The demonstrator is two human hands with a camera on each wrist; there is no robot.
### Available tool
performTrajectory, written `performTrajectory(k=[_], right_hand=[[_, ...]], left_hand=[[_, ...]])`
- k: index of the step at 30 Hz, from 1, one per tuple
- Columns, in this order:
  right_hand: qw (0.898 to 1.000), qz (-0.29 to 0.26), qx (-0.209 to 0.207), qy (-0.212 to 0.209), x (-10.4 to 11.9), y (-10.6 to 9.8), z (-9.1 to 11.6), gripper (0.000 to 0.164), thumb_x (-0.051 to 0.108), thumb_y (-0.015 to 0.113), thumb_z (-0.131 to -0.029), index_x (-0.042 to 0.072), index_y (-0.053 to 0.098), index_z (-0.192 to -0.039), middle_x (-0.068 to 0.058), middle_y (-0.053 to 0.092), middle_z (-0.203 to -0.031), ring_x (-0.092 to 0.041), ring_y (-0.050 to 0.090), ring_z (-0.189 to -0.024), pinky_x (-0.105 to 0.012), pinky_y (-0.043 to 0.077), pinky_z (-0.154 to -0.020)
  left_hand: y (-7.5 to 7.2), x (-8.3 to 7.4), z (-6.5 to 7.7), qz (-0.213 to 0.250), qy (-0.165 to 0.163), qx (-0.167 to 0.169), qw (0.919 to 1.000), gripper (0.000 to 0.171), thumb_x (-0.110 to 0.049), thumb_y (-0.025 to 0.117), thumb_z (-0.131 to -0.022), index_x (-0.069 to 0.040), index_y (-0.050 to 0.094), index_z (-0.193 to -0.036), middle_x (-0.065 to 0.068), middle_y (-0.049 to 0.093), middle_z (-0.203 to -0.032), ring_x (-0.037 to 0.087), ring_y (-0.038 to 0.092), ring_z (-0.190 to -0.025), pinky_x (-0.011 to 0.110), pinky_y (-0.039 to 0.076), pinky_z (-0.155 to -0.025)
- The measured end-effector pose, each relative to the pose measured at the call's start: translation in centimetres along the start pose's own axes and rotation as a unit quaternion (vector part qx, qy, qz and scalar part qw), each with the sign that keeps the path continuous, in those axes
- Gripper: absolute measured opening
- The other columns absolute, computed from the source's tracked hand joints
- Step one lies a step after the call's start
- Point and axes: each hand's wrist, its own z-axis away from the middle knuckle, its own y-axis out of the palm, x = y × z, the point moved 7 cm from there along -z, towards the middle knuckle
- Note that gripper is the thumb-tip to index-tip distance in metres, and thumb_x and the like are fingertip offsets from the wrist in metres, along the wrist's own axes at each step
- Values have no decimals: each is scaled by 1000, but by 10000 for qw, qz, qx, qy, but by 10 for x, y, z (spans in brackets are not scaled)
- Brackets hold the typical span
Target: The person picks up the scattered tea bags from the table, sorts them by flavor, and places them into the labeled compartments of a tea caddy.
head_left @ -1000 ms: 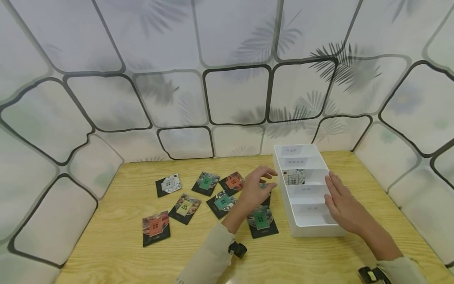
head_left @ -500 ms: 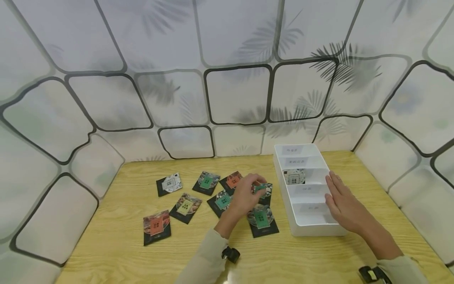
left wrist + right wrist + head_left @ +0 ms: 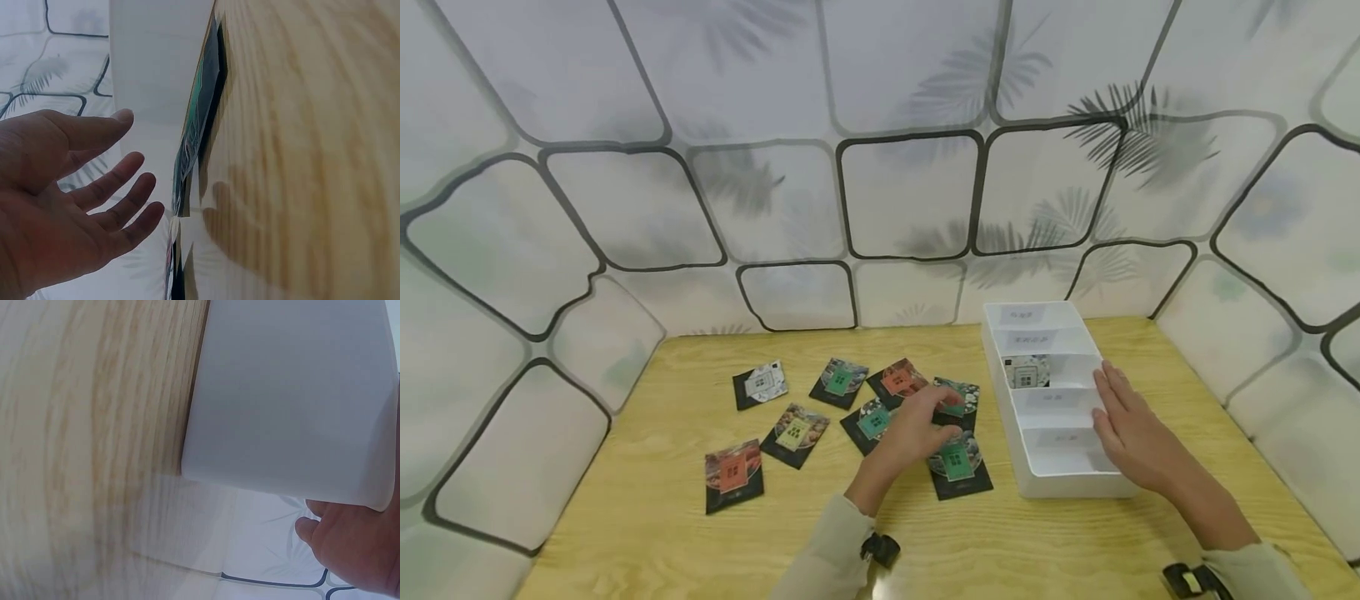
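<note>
My left hand (image 3: 910, 429) hovers over the right-hand group of flat printed packets, fingers spread and bent a little. In the left wrist view, that hand (image 3: 81, 187) stands apart from the packets (image 3: 203, 100), with nothing in its grasp. Closest to it are a dark teal-labelled packet (image 3: 967, 398), partly covered by the fingers, and a green-labelled packet (image 3: 957, 471) in front. My right hand (image 3: 1138, 437) rests along the right rim of a white divided box (image 3: 1078, 486), its fingers straight. Inside a middle compartment stands a white patterned packet (image 3: 1028, 372).
Further left lie a white-and-black packet (image 3: 762, 385), a yellow-labelled packet (image 3: 794, 435) and a red-labelled packet (image 3: 733, 475). Another green-labelled packet (image 3: 838, 382) and a red-orange one (image 3: 898, 382) lie behind. Patterned cloth (image 3: 910, 200) encloses the wooden table (image 3: 647, 533).
My left hand has moved left, away from the box, and then lowered towards the near packets. The right hand stays at the box's rim. All packets lie where they were.
</note>
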Motion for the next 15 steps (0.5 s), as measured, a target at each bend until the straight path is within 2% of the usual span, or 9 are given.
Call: performTrajectory(k=[7,11,15], right_hand=[[10000,-18,-17,-36,0,0,0,59,18,33,-111,-12,14,-158,-31,8,-166,-42,3,-155,-36,-7,-124],[10000,-10,-28,-64,0,1,0,59,18,34,-111,-12,14,-158,-31,9,-166,-41,1,-156,-38,-5,-124],[9999,-37,-62,-93,0,0,0,59,18,34,-111,-13,15,-158,-31,9,-166,-38,-1,-156,-37,-6,-124]], left_hand=[[5,-4,6,-511,131,365,9979,35,-16,76,-95,-10,67,-128,4,66,-125,23,61,-118,34,51,-98],[9,-3,12,-819,58,657,9945,40,-20,80,-92,-13,67,-129,2,64,-128,20,59,-121,34,49,-101],[12,0,18,-1249,-85,829,9887,48,-26,84,-88,-18,66,-131,5,60,-132,25,57,-121,40,49,-100]])
